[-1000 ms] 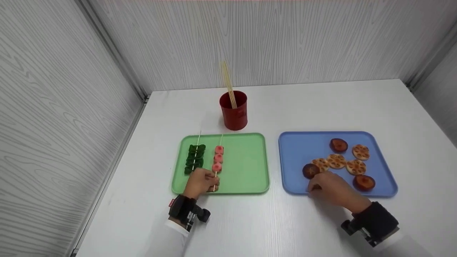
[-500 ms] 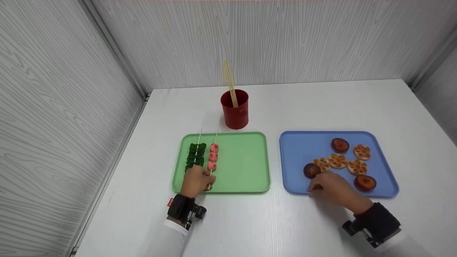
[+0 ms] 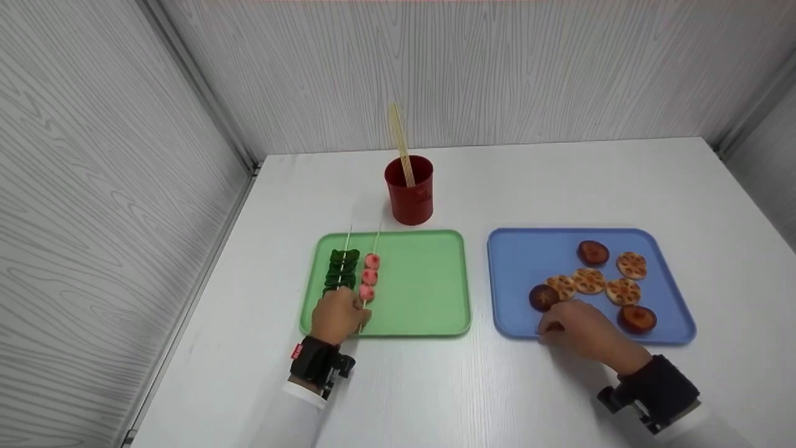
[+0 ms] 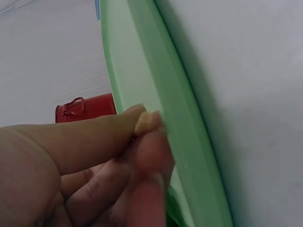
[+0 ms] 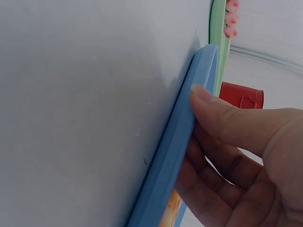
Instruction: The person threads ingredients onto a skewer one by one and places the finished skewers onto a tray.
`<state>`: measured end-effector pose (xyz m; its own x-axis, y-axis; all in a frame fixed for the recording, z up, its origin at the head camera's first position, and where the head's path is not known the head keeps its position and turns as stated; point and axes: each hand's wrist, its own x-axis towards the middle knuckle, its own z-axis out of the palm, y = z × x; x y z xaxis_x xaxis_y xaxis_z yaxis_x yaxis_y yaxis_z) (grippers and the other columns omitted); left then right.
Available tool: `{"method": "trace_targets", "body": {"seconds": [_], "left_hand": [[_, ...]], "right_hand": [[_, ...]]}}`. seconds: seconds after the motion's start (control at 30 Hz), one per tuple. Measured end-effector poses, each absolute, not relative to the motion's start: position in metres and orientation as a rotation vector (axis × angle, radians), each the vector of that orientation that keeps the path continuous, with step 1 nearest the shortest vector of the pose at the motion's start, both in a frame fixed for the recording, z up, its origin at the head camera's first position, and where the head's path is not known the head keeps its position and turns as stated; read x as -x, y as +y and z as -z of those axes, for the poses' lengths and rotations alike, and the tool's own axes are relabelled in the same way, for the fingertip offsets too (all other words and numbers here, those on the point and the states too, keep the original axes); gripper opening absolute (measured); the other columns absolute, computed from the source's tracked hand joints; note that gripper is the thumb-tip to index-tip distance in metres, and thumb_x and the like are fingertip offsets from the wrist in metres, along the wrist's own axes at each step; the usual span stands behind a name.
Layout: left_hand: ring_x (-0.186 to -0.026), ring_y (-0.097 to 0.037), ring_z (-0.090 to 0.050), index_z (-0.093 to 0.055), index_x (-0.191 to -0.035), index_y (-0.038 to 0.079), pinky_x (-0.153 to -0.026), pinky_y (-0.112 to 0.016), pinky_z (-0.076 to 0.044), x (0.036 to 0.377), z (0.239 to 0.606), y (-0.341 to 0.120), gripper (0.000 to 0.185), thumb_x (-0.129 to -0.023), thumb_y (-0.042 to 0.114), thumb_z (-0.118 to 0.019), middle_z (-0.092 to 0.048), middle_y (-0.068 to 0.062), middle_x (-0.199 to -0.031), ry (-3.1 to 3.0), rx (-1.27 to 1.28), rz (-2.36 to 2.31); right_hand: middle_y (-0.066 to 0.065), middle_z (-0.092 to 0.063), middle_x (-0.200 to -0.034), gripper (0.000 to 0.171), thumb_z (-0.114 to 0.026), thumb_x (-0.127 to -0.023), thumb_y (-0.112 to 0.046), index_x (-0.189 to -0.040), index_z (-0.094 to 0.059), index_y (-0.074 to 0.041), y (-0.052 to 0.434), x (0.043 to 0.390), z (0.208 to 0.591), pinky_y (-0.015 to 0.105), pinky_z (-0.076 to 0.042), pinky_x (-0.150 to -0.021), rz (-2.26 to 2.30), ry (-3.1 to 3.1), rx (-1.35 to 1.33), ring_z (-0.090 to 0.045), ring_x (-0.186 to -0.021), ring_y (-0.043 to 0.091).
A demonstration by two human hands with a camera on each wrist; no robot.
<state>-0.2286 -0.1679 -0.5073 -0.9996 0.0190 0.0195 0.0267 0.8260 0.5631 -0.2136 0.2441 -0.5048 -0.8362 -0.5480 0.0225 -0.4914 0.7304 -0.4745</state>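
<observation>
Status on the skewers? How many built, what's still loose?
Done: a green skewer lies on the green tray. In hand: the left hand pinches the pink skewer, three pieces on it, beside the green one. The right hand holds the blue tray rim. Left: lotus slices and mushrooms lie loose; spare sticks stand in the red cup.

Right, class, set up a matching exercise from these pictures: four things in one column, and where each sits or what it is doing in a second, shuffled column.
Things:
1. pink skewer
2. lotus root slices
3. bamboo sticks
4. right hand

Places or states:
A. standing in the red cup
B. gripping the near rim of the blue tray
C. lying on the green tray, stick pinched by the left hand
D. lying on the blue tray

Pairs: 1-C, 2-D, 3-A, 4-B
</observation>
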Motion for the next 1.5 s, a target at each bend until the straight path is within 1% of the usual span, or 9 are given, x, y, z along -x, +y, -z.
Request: {"method": "trace_targets", "body": {"seconds": [0.2,0.47,0.63,0.83,0.97,1.07,1.23,1.33,1.5], "left_hand": [[-0.046,-0.010,-0.029,-0.034,-0.049,0.018,-0.041,-0.024,-0.021,0.229,0.506,-0.166,0.052,-0.078,0.008,-0.077,-0.026,0.009,-0.048,-3.025,0.009,0.792],[-0.049,-0.015,-0.043,-0.042,-0.054,0.016,-0.042,-0.029,-0.032,0.230,0.505,-0.163,0.044,-0.082,0.013,-0.075,-0.040,0.005,-0.051,-3.065,-0.039,0.684],[-0.048,-0.014,-0.041,-0.041,-0.054,0.014,-0.041,-0.028,-0.030,0.233,0.504,-0.165,0.041,-0.081,0.011,-0.073,-0.037,0.005,-0.051,-3.079,0.011,0.704],[-0.058,-0.022,-0.057,-0.060,-0.069,0.006,-0.046,-0.036,-0.044,0.242,0.501,-0.164,0.024,-0.077,0.017,-0.080,-0.057,-0.004,-0.061,-3.111,0.026,0.661],[-0.064,-0.023,-0.061,-0.064,-0.074,0.006,-0.052,-0.040,-0.050,0.249,0.493,-0.162,0.027,-0.076,0.025,-0.083,-0.061,-0.006,-0.067,-3.159,-0.011,0.609],[-0.060,-0.019,-0.058,-0.062,-0.069,0.009,-0.049,-0.035,-0.047,0.255,0.483,-0.160,0.032,-0.078,0.032,-0.081,-0.058,-0.003,-0.063,-3.163,-0.037,0.612],[-0.048,-0.014,-0.056,-0.060,-0.064,0.009,-0.044,-0.025,-0.038,0.270,0.470,-0.153,0.031,-0.085,0.024,-0.077,-0.055,0.002,-0.052,-3.027,0.041,0.797],[-0.047,-0.013,-0.055,-0.065,-0.067,0.007,-0.047,-0.026,-0.040,0.281,0.465,-0.146,0.028,-0.089,0.022,-0.073,-0.057,0.001,-0.053,-2.941,0.109,0.839],[-0.055,-0.018,-0.052,-0.068,-0.070,0.006,-0.053,-0.034,-0.043,0.304,0.459,-0.135,0.029,-0.093,0.023,-0.068,-0.060,-0.003,-0.061,-2.856,0.189,0.725]], "right_hand": [[-0.007,-0.070,-0.081,0.009,-0.077,-0.081,-0.002,-0.084,-0.076,-0.010,0.244,0.213,0.505,0.030,-0.055,-0.067,0.714,2.815,0.830,-0.065,-0.077,0.014],[-0.008,-0.070,-0.081,0.010,-0.076,-0.081,-0.002,-0.084,-0.076,-0.011,0.245,0.213,0.505,0.031,-0.055,-0.068,0.725,2.824,0.826,-0.065,-0.078,0.015],[-0.009,-0.069,-0.079,0.009,-0.077,-0.081,-0.003,-0.082,-0.076,-0.012,0.247,0.213,0.506,0.030,-0.054,-0.067,0.741,2.825,0.832,-0.064,-0.077,0.014],[-0.010,-0.069,-0.079,0.009,-0.077,-0.080,-0.004,-0.083,-0.077,-0.012,0.247,0.212,0.507,0.030,-0.054,-0.067,0.737,2.831,0.807,-0.064,-0.077,0.013],[-0.008,-0.070,-0.080,0.009,-0.077,-0.080,-0.004,-0.084,-0.077,-0.012,0.248,0.212,0.508,0.030,-0.054,-0.068,0.751,2.824,0.808,-0.065,-0.077,0.014],[-0.008,-0.070,-0.080,0.010,-0.077,-0.080,-0.003,-0.084,-0.077,-0.012,0.248,0.212,0.509,0.030,-0.055,-0.068,0.757,2.828,0.816,-0.065,-0.077,0.015],[-0.008,-0.070,-0.080,0.010,-0.078,-0.079,-0.003,-0.084,-0.077,-0.012,0.248,0.213,0.509,0.029,-0.055,-0.068,0.771,2.829,0.825,-0.065,-0.077,0.014],[-0.009,-0.070,-0.079,0.010,-0.078,-0.079,-0.003,-0.083,-0.077,-0.012,0.248,0.214,0.510,0.029,-0.055,-0.067,0.775,2.833,0.830,-0.065,-0.076,0.013],[-0.008,-0.069,-0.079,0.011,-0.079,-0.077,-0.002,-0.082,-0.077,-0.012,0.248,0.212,0.512,0.029,-0.054,-0.067,0.796,2.843,0.849,-0.064,-0.076,0.013]]}}
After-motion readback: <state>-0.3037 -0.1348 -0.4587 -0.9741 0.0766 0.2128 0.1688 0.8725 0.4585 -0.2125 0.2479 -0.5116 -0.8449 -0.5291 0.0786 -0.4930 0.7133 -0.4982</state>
